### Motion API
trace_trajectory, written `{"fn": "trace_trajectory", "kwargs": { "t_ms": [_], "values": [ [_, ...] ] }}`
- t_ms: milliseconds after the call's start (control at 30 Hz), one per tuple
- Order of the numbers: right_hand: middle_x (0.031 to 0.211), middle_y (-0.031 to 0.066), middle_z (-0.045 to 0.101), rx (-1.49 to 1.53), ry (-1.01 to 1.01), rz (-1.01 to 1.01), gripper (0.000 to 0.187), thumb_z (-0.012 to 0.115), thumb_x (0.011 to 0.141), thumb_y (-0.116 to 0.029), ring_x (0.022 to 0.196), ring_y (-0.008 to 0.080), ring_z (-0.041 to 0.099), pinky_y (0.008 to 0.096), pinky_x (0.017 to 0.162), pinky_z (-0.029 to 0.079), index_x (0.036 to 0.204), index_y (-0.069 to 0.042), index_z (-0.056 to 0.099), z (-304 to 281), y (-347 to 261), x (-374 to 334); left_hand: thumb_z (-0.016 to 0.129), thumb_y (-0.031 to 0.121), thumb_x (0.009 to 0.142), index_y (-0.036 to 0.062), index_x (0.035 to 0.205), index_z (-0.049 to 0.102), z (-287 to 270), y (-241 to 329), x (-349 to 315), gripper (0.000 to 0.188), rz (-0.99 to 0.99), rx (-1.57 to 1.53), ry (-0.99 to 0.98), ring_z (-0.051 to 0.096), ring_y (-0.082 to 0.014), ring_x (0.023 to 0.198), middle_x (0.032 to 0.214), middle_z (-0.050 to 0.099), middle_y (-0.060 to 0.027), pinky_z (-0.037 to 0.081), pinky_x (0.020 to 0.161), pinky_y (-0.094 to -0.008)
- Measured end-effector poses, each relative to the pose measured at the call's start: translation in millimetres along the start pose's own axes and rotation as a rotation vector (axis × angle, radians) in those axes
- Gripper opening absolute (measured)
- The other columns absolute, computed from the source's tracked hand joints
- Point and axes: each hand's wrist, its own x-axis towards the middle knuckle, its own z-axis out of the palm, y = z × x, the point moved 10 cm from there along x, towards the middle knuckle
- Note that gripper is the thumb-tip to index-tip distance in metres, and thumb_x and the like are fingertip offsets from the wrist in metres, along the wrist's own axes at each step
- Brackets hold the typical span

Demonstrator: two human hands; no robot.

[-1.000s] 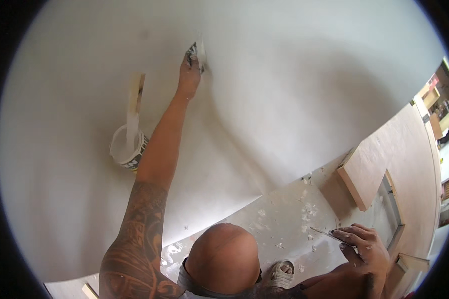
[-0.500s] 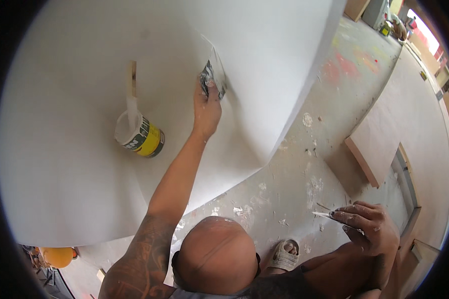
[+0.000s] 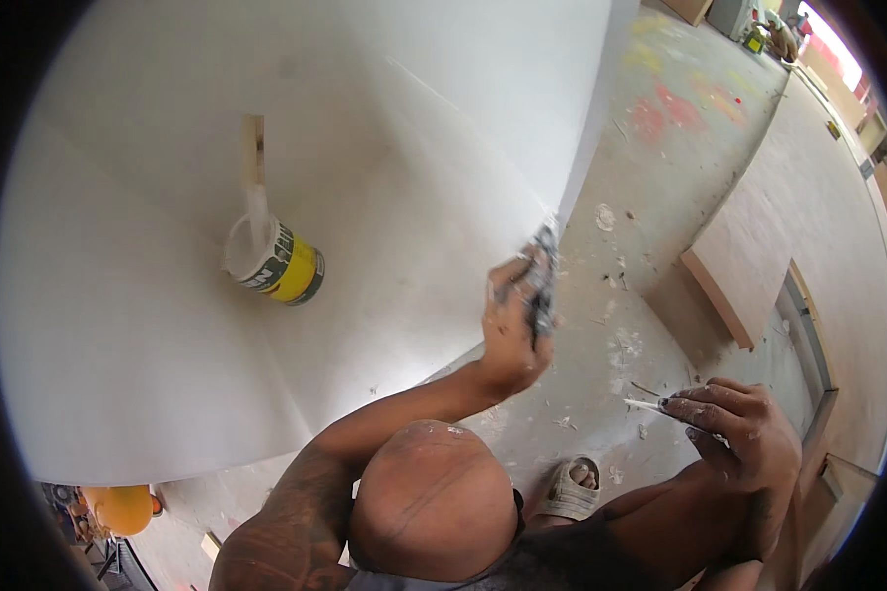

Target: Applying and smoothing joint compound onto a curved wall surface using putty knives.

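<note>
My left hand (image 3: 515, 330) is closed round a dark, white-smeared putty knife (image 3: 542, 261), blurred by motion. The blade meets the right edge of a large white panel (image 3: 443, 227), where a thin pale line runs diagonally up and left. My right hand (image 3: 744, 424), fingers pinched and smeared white, grips a thin white blade (image 3: 645, 405) seen nearly edge-on; it looks like a second putty knife. On the panel's left part rests a paint can (image 3: 306, 276) with a yellow and dark label. A flat wooden stick (image 3: 255, 148), coated white lower down, leans out of it.
A grey floor (image 3: 660, 187) with paint stains and scraps lies right of the panel. Pale wooden panels (image 3: 759, 217) with an open frame stand farther right. A sandalled foot (image 3: 572, 488) shows below. An orange rounded object (image 3: 120, 509) sits at lower left.
My left hand has swept the putty knife right and toward me, from mid-panel to its right edge. A thin diagonal line shows along that path. My right hand has barely moved.
</note>
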Motion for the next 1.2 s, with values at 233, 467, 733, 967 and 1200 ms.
{"fn": "trace_trajectory", "kwargs": {
  "t_ms": [233,467,733,967,1200],
  "values": [
    [0.095,0.0201,0.069,0.021,0.013,0.125,0.029,0.062,0.078,0.004,0.083,0.0354,0.067,0.0405,0.070,0.054,0.107,0.004,0.065,18,20,25,0.059,-0.005,0.072,0.0034,0.134,0.054,-19,0,-37,0.062,0.093,-0.018,-0.441,0.049,-0.0387,0.128,0.142,0.049,-0.0197,0.048,0.100,-0.0462],
    [0.089,0.0140,0.066,0.994,0.077,0.798,0.015,0.057,0.090,-0.004,0.081,0.0199,0.066,0.0361,0.065,0.055,0.101,0.005,0.060,133,98,44,0.046,0.010,0.103,0.0066,0.102,0.051,-124,-86,-47,0.007,-0.564,-0.644,0.246,0.048,-0.0067,0.081,0.092,0.056,-0.0022,0.045,0.066,-0.0246],
    [0.098,0.0129,0.065,1.276,0.575,0.374,0.033,0.065,0.080,-0.001,0.081,0.0263,0.065,0.0385,0.070,0.052,0.111,-0.001,0.054,216,67,159,0.054,0.008,0.098,0.0084,0.125,0.052,-143,-3,15,0.026,0.070,-0.418,-0.163,0.057,-0.0290,0.115,0.126,0.056,-0.0178,0.047,0.099,-0.0444],
    [0.104,0.0197,0.062,0.027,0.712,-0.001,0.039,0.066,0.075,0.008,0.088,0.0324,0.065,0.0354,0.078,0.051,0.110,0.002,0.050,126,-21,164,0.068,-0.013,0.076,0.0091,0.132,0.053,-156,-33,-4,0.062,-0.008,0.045,-0.374,0.056,-0.0389,0.119,0.137,0.050,-0.0202,0.052,0.095,-0.0410],
    [0.130,0.0144,0.056,0.484,0.397,-0.422,0.058,0.067,0.076,0.002,0.111,0.0360,0.056,0.0466,0.095,0.047,0.132,-0.012,0.059,103,-61,226,0.041,0.031,0.106,0.0010,0.129,0.052,-194,-128,-65,0.039,-1.073,-0.966,0.455,0.068,-0.0250,0.099,0.116,0.066,-0.0135,0.056,0.089,-0.0377]
  ]
}}
